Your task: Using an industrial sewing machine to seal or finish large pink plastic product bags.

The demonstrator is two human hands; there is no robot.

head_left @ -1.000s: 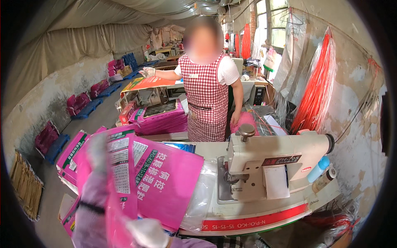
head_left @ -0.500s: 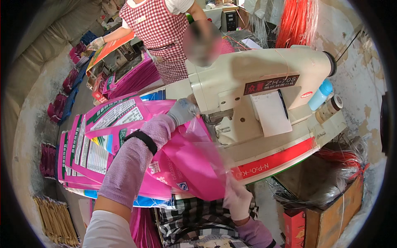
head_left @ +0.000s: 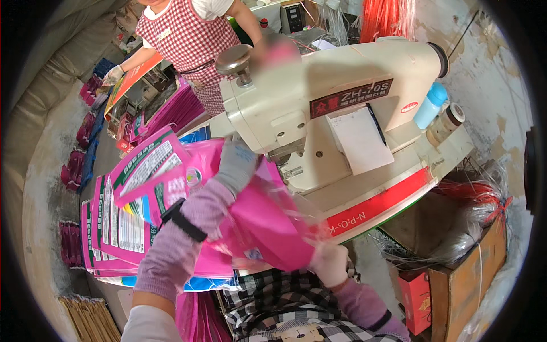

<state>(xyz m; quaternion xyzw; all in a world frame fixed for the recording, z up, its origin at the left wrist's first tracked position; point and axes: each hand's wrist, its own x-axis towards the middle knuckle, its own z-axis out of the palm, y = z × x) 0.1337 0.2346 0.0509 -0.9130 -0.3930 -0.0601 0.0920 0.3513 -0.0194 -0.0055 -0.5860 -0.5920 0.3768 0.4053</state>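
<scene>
Right grip [head_left: 330, 265] seems to be pinching the near right corner of the pink bag [head_left: 279, 225], though motion blurs the fingers; the left grip [head_left: 236, 164] lies at its far edge with the fingertips hidden, so I cannot tell whether they pinch or merely press. That bag lies between both hands, in front of the sewing machine [head_left: 262, 105] and beside more bags [head_left: 122, 231] on the left. I'd worry most about the left fingers, which sit near the metal foot [head_left: 288, 153] (a slip toward it could catch glove or fingertip). Loose clear plastic [head_left: 312, 216] might also bunch or fold under if the corner slides free. Crossing the bag, the left forearm covers part of it, while the machine's head crowds its far side. Farther right, a notepad [head_left: 362, 142], blue bottle [head_left: 431, 105] and thread spool [head_left: 447, 125] share the tabletop [head_left: 353, 191].
</scene>
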